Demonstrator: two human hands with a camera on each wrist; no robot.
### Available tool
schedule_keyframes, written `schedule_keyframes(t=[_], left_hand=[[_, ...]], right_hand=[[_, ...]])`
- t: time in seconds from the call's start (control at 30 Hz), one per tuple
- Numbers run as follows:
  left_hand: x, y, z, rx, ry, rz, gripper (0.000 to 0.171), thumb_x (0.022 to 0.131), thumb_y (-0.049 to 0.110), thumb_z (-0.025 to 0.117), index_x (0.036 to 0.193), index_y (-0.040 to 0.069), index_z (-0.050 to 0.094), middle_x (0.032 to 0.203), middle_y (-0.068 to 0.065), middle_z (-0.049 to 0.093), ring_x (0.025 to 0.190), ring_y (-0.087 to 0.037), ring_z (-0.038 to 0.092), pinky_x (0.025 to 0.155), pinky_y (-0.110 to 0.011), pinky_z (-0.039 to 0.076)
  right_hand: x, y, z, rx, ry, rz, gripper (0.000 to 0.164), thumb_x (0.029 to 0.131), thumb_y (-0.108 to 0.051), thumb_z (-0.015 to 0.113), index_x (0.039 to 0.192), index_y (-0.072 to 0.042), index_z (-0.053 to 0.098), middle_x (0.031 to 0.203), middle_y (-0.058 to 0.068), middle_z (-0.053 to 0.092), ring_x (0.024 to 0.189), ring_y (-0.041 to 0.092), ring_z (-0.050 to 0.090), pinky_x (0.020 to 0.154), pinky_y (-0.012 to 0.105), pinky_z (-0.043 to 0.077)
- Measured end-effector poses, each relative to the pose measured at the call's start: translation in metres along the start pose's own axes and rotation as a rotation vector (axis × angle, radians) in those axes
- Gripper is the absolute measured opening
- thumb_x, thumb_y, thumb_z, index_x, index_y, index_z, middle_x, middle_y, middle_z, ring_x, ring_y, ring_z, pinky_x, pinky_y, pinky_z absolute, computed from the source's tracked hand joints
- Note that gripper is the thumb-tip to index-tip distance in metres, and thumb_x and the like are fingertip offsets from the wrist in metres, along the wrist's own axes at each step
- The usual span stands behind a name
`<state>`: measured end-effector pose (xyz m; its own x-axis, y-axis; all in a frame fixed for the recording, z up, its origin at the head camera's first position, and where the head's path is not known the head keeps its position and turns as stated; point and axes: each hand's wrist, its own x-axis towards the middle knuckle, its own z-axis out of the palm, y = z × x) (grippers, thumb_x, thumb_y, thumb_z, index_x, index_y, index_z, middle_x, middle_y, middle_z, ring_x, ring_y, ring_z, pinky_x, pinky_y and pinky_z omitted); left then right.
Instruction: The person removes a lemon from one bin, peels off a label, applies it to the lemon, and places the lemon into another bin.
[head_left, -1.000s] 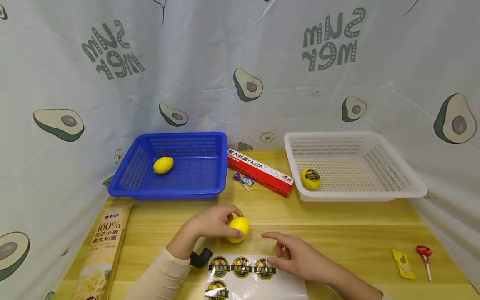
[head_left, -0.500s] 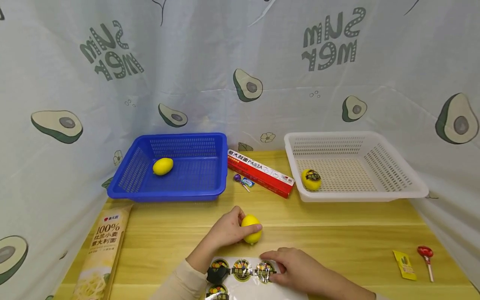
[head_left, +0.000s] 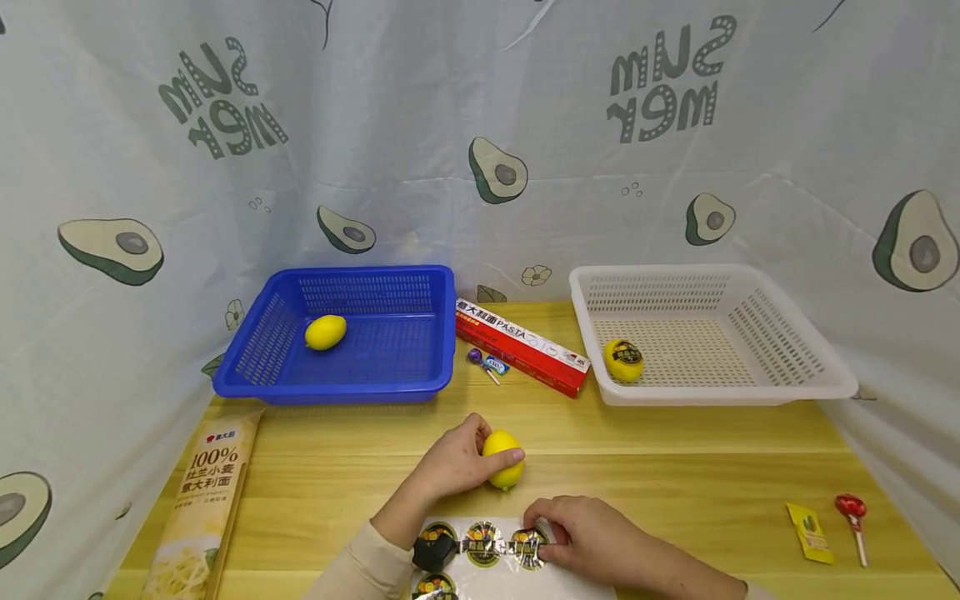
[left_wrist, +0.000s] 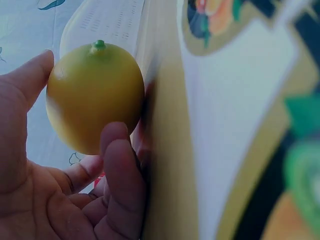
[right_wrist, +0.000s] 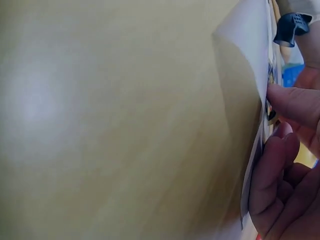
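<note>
head view: sticker-peeling step, judged from how things lie. the left hand (head_left: 450, 462) has its fingers and thumb curled round a bare yellow lemon (head_left: 502, 457), holding it just above the bench (head_left: 675, 467) near the middle. the right hand (head_left: 592, 542) rests on the sticker sheet (head_left: 510, 567) at the near edge, fingertips pinching at the rightmost round sticker (head_left: 529, 543) of the top row. the lemon lies just beyond and left of that grip, close but apart. the next move likely calls for lifting the sticker cleanly off its backing and pressing it onto the lemon's skin. far right, a white basket (head_left: 810, 387) holds an already labelled lemon (head_left: 623, 360); far left, a blue basket (head_left: 247, 379) holds a plain one (head_left: 326, 332).
</note>
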<state>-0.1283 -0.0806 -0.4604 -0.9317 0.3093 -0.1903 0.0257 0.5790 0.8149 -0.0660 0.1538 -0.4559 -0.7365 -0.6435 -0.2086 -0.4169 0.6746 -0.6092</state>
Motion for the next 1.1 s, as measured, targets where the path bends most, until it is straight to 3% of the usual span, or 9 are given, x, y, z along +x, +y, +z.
schedule_keyframes(t=[0.17, 0.3, 0.5, 0.7, 0.83, 0.93, 1.1], left_hand=[[0.0, -0.001, 0.0, 0.015, -0.012, 0.014, 0.054, 0.082, 0.059, 0.078, 0.107, 0.016, 0.057, 0.088, 0.002, 0.066, 0.075, -0.014, 0.059, 0.065, -0.029, 0.047], [0.0, -0.001, -0.001, 0.017, -0.03, 0.023, 0.06, 0.08, 0.058, 0.08, 0.114, 0.014, 0.057, 0.093, 0.002, 0.068, 0.08, -0.013, 0.061, 0.069, -0.03, 0.049], [-0.001, -0.003, -0.005, 0.058, -0.106, 0.065, 0.088, 0.072, 0.053, 0.089, 0.139, 0.012, 0.05, 0.098, 0.004, 0.065, 0.085, -0.012, 0.06, 0.078, -0.029, 0.05], [-0.001, -0.011, -0.013, 0.088, -0.202, 0.147, 0.106, 0.065, 0.031, 0.097, 0.153, 0.02, 0.039, 0.103, 0.002, 0.059, 0.087, -0.012, 0.056, 0.081, -0.027, 0.046], [0.0, -0.014, -0.013, 0.157, -0.231, 0.194, 0.111, 0.066, 0.029, 0.097, 0.157, 0.028, 0.034, 0.105, 0.005, 0.058, 0.09, -0.007, 0.055, 0.083, -0.024, 0.047], [-0.002, -0.013, -0.014, 0.193, -0.245, 0.196, 0.118, 0.063, 0.03, 0.099, 0.159, 0.029, 0.029, 0.109, 0.005, 0.057, 0.093, -0.006, 0.055, 0.087, -0.025, 0.048], [-0.009, -0.007, -0.016, 0.26, -0.27, 0.128, 0.133, 0.059, 0.027, 0.101, 0.163, 0.029, 0.018, 0.119, 0.0, 0.058, 0.096, -0.01, 0.059, 0.091, -0.029, 0.051]], right_hand=[[0.001, 0.0, 0.001, 0.066, 0.018, 0.028, 0.012, 0.095, -0.03, 0.072, 0.101, -0.033, 0.062, 0.067, -0.018, 0.044, 0.056, -0.004, 0.038, 0.052, 0.017, 0.033], [0.003, -0.002, 0.002, 0.042, 0.037, 0.036, 0.009, 0.099, -0.027, 0.067, 0.097, -0.032, 0.06, 0.067, -0.019, 0.045, 0.057, -0.003, 0.039, 0.053, 0.017, 0.036], [0.003, -0.004, 0.002, -0.009, 0.021, 0.045, 0.012, 0.1, -0.026, 0.065, 0.097, -0.032, 0.056, 0.072, -0.019, 0.047, 0.06, -0.003, 0.041, 0.056, 0.018, 0.038], [0.002, -0.005, 0.001, -0.005, 0.015, 0.022, 0.012, 0.104, -0.024, 0.059, 0.096, -0.03, 0.052, 0.076, -0.019, 0.047, 0.065, -0.004, 0.043, 0.06, 0.018, 0.039], [0.0, -0.004, 0.001, 0.02, 0.006, 0.015, 0.012, 0.105, -0.025, 0.056, 0.095, -0.03, 0.051, 0.076, -0.019, 0.046, 0.067, -0.004, 0.045, 0.061, 0.019, 0.039], [-0.001, -0.004, -0.001, 0.05, -0.012, 0.017, 0.012, 0.106, -0.026, 0.055, 0.095, -0.029, 0.05, 0.076, -0.018, 0.045, 0.068, -0.004, 0.045, 0.062, 0.019, 0.04], [-0.003, -0.006, -0.005, 0.132, -0.037, 0.033, 0.013, 0.106, -0.025, 0.054, 0.095, -0.027, 0.049, 0.077, -0.016, 0.045, 0.068, -0.004, 0.044, 0.062, 0.019, 0.039]])
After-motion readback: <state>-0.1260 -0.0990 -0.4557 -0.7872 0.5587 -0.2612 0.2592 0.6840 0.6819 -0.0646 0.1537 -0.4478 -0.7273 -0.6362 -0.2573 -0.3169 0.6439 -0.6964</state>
